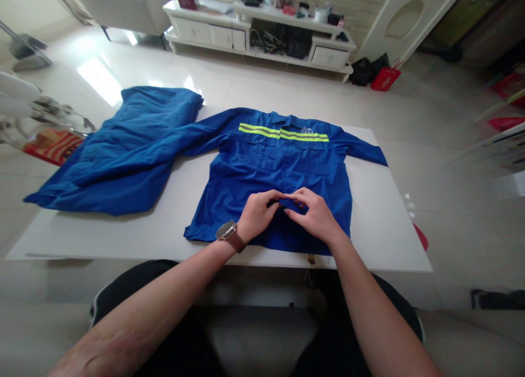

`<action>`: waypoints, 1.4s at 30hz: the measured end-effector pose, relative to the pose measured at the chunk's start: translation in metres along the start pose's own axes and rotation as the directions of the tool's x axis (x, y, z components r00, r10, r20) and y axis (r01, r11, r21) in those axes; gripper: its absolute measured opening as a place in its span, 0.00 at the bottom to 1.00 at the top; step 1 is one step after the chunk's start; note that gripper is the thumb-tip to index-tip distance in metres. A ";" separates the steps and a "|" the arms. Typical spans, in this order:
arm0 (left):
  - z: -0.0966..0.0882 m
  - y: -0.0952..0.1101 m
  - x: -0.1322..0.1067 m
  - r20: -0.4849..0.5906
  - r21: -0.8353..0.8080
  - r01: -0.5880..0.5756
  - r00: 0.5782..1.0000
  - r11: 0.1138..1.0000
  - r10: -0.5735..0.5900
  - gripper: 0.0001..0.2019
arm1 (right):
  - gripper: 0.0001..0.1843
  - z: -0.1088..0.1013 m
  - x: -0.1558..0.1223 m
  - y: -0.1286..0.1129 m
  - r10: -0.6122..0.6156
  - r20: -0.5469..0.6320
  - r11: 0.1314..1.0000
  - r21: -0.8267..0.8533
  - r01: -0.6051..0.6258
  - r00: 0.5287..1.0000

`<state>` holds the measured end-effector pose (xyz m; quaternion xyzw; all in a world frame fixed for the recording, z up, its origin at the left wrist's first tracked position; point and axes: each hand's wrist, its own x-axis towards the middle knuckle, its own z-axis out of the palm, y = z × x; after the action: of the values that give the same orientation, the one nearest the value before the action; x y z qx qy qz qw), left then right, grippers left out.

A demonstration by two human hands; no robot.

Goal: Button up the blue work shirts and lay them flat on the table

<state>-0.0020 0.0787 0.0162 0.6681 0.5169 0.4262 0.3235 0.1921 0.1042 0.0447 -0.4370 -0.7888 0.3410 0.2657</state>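
Note:
A blue work jacket with a yellow and grey reflective stripe across the chest lies front up on the white table, collar away from me. Both sleeves are spread out to the sides. My left hand, with a watch on its wrist, pinches the jacket's front near the lower middle. Close beside it, my right hand also pinches the front placket, fingertips almost meeting the left ones. The cloth is raised a little between them. Whether a button is in the fingers cannot be made out.
More folded blue clothing lies on the table's left side, under the jacket's sleeve end. Beyond stands a low white cabinet with small items on it. A red bag rests on the floor by the wall. A grey seat is at the back left.

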 end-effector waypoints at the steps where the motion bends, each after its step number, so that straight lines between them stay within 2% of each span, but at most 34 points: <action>1: 0.000 0.001 0.001 -0.010 -0.007 0.007 1.000 1.000 -0.007 0.13 | 0.14 0.000 0.000 0.000 0.004 -0.019 1.000 -0.017 -0.005 1.000; 7: 0.003 -0.001 0.003 -0.029 -0.019 0.012 1.000 1.000 -0.013 0.10 | 0.05 0.001 -0.002 -0.001 -0.027 -0.101 0.992 -0.129 0.014 0.994; 20: 0.009 -0.004 0.000 -0.038 -0.017 -0.017 0.999 1.000 0.017 0.10 | 0.04 0.007 -0.003 0.003 -0.098 -0.138 0.963 -0.264 0.058 0.986; 25: 0.010 -0.004 0.002 -0.026 -0.008 0.011 1.000 1.000 -0.011 0.08 | 0.05 0.008 -0.004 0.004 -0.148 -0.120 0.940 -0.326 0.102 0.982; 28: 0.008 -0.004 0.002 -0.044 0.040 -0.024 0.999 0.999 0.026 0.07 | 0.05 0.008 -0.005 0.003 -0.162 -0.091 0.931 -0.344 0.121 0.983; 31: 0.007 -0.004 0.002 -0.063 0.046 -0.070 0.995 0.997 0.073 0.07 | 0.05 0.008 -0.006 0.003 -0.168 -0.085 0.929 -0.346 0.129 0.982; 36: 0.007 -0.005 0.003 -0.038 0.050 -0.072 0.997 0.996 0.074 0.06 | 0.04 0.009 -0.006 0.000 -0.168 -0.090 0.937 -0.323 0.131 0.982; 38: 0.007 -0.005 0.002 -0.028 0.063 -0.071 0.997 0.996 0.073 0.07 | 0.03 0.009 -0.005 -0.003 -0.147 -0.113 0.954 -0.277 0.111 0.983; 42: 0.007 -0.005 0.002 -0.023 0.105 -0.069 0.997 0.992 0.072 0.06 | 0.07 0.006 -0.002 -0.007 -0.053 -0.148 0.993 -0.108 0.037 0.988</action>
<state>0.0024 0.0818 0.0089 0.6961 0.5189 0.4188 0.2660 0.1849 0.0973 0.0461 -0.4572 -0.7929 0.2587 0.3088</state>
